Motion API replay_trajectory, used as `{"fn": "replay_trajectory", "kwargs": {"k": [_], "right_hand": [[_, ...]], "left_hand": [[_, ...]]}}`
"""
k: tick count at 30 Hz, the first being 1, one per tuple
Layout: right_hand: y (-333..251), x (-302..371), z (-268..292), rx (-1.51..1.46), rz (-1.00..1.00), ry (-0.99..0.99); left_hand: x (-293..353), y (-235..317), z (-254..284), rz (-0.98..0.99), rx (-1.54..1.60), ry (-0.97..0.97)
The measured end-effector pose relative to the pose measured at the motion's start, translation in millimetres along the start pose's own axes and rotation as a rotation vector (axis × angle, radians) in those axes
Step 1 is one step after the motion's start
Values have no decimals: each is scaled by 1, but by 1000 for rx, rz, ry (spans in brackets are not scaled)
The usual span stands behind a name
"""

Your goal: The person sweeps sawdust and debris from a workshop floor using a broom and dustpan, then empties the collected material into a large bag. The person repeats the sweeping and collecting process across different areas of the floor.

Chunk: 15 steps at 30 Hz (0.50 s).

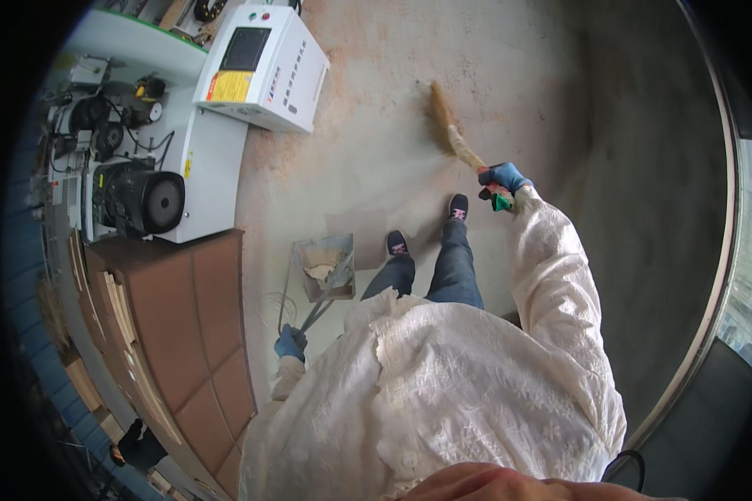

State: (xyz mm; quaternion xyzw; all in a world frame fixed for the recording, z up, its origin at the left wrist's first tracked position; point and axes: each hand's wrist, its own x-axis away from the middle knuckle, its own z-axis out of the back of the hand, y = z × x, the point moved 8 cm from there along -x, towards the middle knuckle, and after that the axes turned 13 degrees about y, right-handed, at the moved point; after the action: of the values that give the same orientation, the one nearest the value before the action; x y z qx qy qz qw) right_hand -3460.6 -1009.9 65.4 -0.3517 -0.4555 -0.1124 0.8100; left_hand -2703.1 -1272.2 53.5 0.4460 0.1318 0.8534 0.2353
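Note:
A short broom (463,150) is in my right hand (503,178), which wears a blue glove and wraps round its red and green handle end. Its bristles point away from me and look slightly blurred against the floor. With its fingers closed, my blue-gloved left hand (291,342) grips the grey metal handle of a dustpan (316,294). That long handle spreads into two bars leading to the boxy pan, and pale debris (322,265) lies inside it. The pan is left of my feet, at or near the floor.
A white machine cabinet (263,71) with a screen stands at far left, beside machinery with a black round part (160,202). Nearer on the left is a brown panelled stack (192,321) with wood strips. Another person (139,447) shows at lower left. A pale-framed edge (721,242) runs along the right.

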Motion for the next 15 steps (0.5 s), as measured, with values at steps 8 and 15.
{"fn": "replay_trajectory", "kwargs": {"k": [8,15], "right_hand": [[-64,-13,73,-467,115,-145],[-90,-57,45,-543,-82,-380]], "left_hand": [[86,34,-63,-128,69,120],[171,81,-123,-103,36,167]]}}
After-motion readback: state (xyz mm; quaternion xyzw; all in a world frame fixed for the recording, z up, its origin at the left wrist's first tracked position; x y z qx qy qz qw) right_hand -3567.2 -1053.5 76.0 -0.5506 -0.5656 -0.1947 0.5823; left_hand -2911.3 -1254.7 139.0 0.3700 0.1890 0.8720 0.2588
